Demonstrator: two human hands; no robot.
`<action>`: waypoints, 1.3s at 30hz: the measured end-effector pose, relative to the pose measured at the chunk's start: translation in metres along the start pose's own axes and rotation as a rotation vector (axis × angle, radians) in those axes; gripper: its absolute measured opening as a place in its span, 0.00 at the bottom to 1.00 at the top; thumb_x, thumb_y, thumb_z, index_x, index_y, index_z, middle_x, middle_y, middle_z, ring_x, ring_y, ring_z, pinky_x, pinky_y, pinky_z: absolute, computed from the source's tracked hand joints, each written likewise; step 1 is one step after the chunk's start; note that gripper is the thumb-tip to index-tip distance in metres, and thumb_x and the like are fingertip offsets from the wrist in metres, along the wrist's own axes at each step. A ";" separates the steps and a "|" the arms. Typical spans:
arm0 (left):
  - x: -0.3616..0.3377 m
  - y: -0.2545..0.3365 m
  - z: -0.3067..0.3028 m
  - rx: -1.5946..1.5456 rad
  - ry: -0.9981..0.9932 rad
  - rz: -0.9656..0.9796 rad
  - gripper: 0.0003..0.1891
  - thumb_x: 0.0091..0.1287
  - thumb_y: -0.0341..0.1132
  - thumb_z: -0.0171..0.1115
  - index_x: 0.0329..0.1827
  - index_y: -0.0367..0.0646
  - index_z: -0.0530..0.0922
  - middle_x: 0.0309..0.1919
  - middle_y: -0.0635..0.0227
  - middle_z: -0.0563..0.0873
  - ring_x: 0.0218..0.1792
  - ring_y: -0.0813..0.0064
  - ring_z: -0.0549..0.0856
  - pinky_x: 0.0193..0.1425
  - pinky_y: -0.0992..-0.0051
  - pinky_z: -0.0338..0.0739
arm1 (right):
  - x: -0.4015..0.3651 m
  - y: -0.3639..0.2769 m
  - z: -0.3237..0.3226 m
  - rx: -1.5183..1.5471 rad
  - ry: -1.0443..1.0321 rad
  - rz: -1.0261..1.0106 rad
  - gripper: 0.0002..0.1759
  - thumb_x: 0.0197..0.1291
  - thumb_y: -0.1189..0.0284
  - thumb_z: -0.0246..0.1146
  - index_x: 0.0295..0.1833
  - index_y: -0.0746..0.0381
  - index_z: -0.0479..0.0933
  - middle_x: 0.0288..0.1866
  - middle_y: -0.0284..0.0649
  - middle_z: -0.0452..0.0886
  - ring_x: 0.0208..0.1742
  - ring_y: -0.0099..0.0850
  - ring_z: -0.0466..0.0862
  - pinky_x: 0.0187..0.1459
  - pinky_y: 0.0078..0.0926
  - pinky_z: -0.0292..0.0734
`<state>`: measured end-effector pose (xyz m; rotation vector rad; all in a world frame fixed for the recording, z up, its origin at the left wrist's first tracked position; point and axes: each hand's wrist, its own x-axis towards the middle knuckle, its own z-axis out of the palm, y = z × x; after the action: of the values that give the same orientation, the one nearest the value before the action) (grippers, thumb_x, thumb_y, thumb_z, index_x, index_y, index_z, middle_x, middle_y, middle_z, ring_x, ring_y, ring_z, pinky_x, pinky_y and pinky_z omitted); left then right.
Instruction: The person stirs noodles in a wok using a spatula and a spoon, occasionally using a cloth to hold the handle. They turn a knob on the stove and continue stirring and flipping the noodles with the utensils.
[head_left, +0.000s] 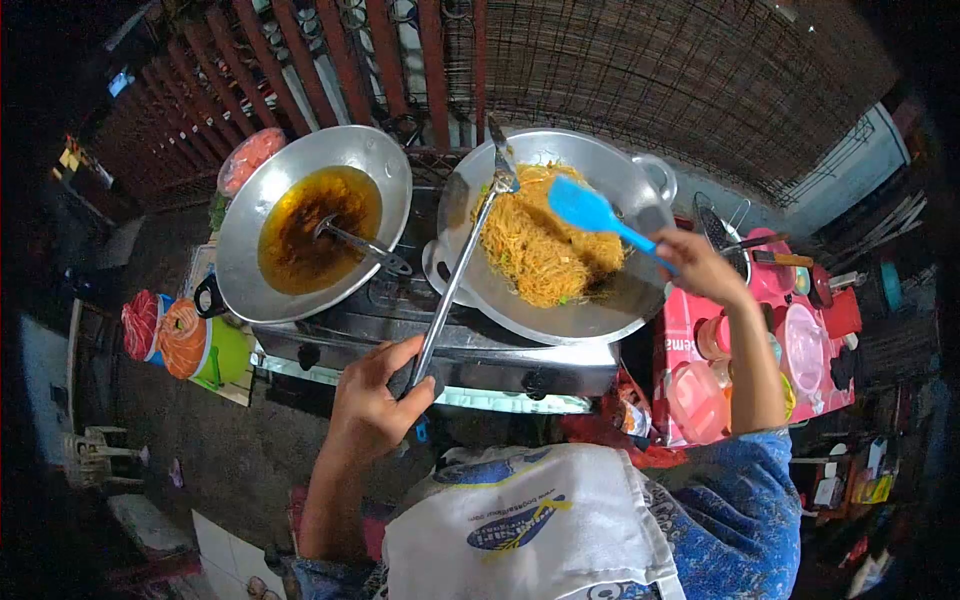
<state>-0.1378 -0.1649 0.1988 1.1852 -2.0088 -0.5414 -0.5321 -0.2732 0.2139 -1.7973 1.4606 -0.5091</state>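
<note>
My left hand (372, 392) is closed around the dark grip of a long metal-handled spatula (455, 285), whose head reaches the far left rim of the right-hand wok. In my right hand (703, 268) is a blue spatula (590, 210), its broad blade over the noodles. Golden-brown fried noodles (540, 250) with bits of green lie heaped in the big silver wok (625, 300). That wok sits on the right side of a gas stove (480, 355).
A second wok (380, 165) on the left holds dark oil (300, 245) and a metal ladle (365, 245). Right of the stove, a pink-covered table (680, 345) carries pink containers (697, 402) and a strainer. Left stand a green bucket (228, 355) and patterned bundles. Slatted fencing (345, 60) rises behind.
</note>
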 end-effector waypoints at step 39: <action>-0.008 -0.015 -0.003 -0.105 -0.137 -0.282 0.21 0.50 0.27 0.61 0.50 0.42 0.77 0.39 0.57 0.82 0.41 0.66 0.82 0.49 0.74 0.72 | -0.002 -0.005 0.033 -0.789 0.706 -0.041 0.20 0.40 0.82 0.57 0.44 0.61 0.78 0.40 0.47 0.77 0.41 0.46 0.79 0.41 0.40 0.75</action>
<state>-0.1249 -0.1653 0.1877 1.4079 -1.9093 -0.8779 -0.5063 -0.2607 0.1972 -2.3842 2.3445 -0.6926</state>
